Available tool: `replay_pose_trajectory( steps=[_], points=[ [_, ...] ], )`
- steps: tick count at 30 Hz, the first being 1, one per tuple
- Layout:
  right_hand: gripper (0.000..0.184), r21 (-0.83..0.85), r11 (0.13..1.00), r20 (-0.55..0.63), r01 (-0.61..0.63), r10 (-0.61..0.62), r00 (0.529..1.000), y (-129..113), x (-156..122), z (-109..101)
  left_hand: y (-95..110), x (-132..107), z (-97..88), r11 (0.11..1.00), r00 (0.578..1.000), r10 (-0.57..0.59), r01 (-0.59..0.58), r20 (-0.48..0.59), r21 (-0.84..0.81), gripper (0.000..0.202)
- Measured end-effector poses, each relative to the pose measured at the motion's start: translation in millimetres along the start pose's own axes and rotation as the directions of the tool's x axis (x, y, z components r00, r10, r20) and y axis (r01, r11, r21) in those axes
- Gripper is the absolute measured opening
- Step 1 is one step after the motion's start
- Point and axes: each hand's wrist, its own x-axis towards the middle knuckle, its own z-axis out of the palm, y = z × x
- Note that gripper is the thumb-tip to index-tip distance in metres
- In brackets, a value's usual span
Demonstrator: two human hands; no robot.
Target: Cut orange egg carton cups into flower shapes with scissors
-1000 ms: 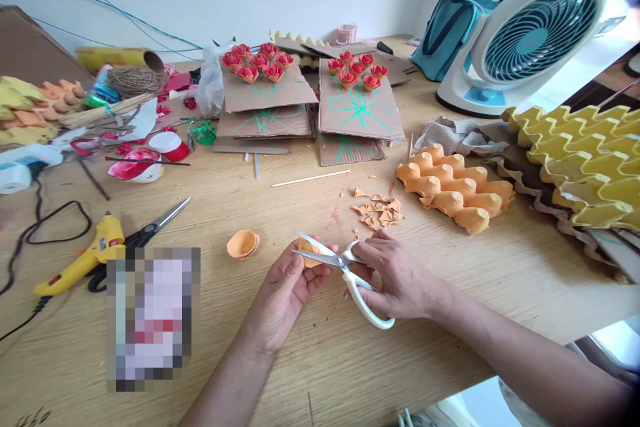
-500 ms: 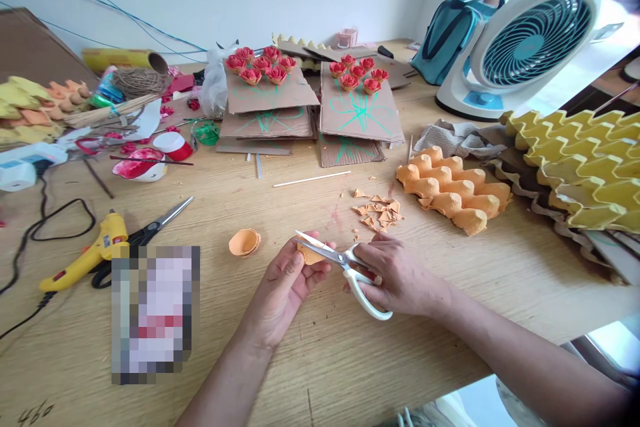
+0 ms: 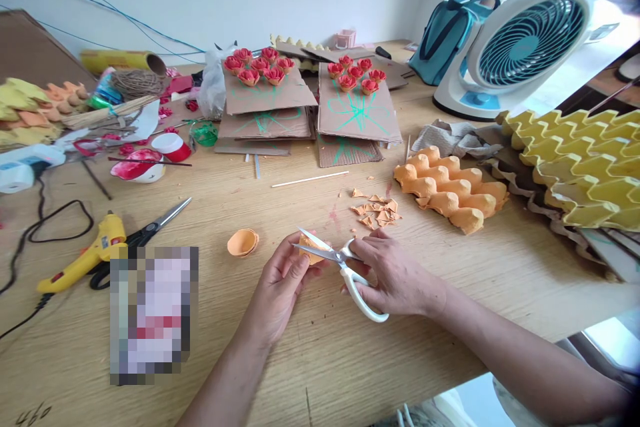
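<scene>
My left hand is closed on a small orange egg-carton piece, held just above the wooden table. My right hand grips white-handled scissors; their blades are parted around the orange piece. A finished orange paper cup lies on the table left of my left hand. Orange cut scraps lie just beyond my right hand.
An orange egg-carton strip and yellow egg trays sit at the right, a fan behind them. Cardboard boards with red paper flowers stand at the back. Black scissors and a yellow glue gun lie at the left.
The scissor blades have shifted slightly on the orange piece, and my left hand has turned the piece a little. Nothing else on the table moved.
</scene>
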Motion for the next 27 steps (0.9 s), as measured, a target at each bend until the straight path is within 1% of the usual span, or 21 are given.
replay_pose_trajectory(
  steps=[2,5,15,18,23,25,27],
  points=[
    [0.027,0.014,1.000,-0.005,0.014,-0.014,1.000,-0.1,-0.3,-0.1,0.8,-0.3,-0.2,1.000,1.000,0.009,-0.009,-0.026,0.025,0.038],
    [0.027,0.033,0.999,-0.015,0.028,-0.027,1.000,-0.6,-0.8,0.1,2.3,-0.1,-0.3,0.999,0.999,0.017,-0.016,-0.037,0.028,0.039],
    [0.030,0.050,0.998,-0.018,0.043,-0.042,0.999,-0.3,-2.6,1.0,4.8,-0.5,-1.1,0.998,0.998,0.058,-0.058,-0.005,-0.016,0.038],
    [0.029,0.040,0.999,0.004,0.033,-0.033,0.999,-0.4,-1.8,0.3,4.2,-0.1,-0.8,0.996,0.996,0.087,-0.086,-0.035,0.039,0.038],
    [0.027,0.003,1.000,0.005,0.001,-0.001,1.000,-1.5,0.1,-0.9,0.0,0.9,2.4,0.965,0.982,0.169,-0.147,-0.088,0.216,0.037],
    [0.025,-0.015,1.000,-0.014,0.002,-0.003,1.000,-0.8,0.4,-1.3,-2.0,1.5,2.3,0.954,0.977,0.196,-0.169,-0.085,0.246,0.037],
    [0.023,-0.034,0.999,-0.026,-0.004,0.003,1.000,0.6,0.6,-2.0,-3.8,2.4,0.2,0.949,0.973,0.222,-0.202,-0.058,0.241,0.037]
  ],
)
